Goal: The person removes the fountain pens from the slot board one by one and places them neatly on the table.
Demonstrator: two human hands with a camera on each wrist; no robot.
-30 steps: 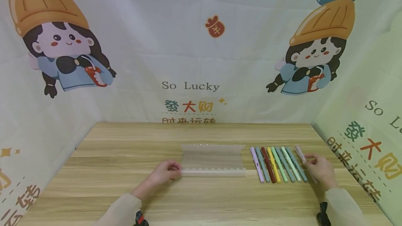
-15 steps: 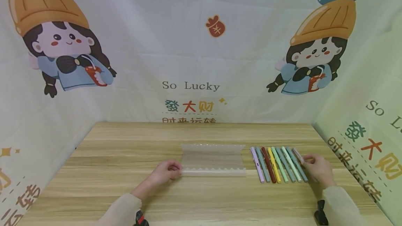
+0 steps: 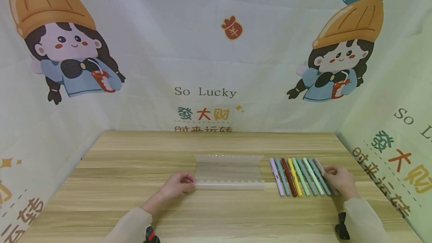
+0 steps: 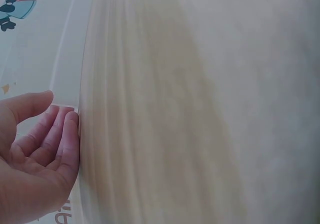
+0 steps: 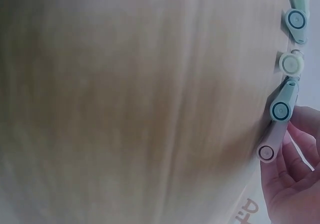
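Observation:
My left hand (image 3: 179,183) holds the left end of a clear plastic sleeve (image 3: 227,170) with a scalloped edge and a folded front strip (image 3: 229,186). In the left wrist view, thumb and fingers (image 4: 70,134) meet at its clear corner. My right hand (image 3: 341,180) grips a pale pink pen (image 3: 318,164) at the right end of a row of pens; its round end (image 5: 266,153) shows in the right wrist view, close against a blue-grey pen (image 5: 281,111). The middle of the pink pen is hidden by the fingers.
Left of the pink pen, several capped pens lie side by side, among them a lilac pen (image 3: 276,177), a dark red pen (image 3: 288,177) and a yellow pen (image 3: 294,177). All rest on a wooden table (image 3: 216,216), with a printed cloth (image 3: 145,66) behind it.
My right hand has moved left with the pale pink pen, bringing it up beside the last blue-grey pen. My left hand and the plastic sleeve have stayed in place.

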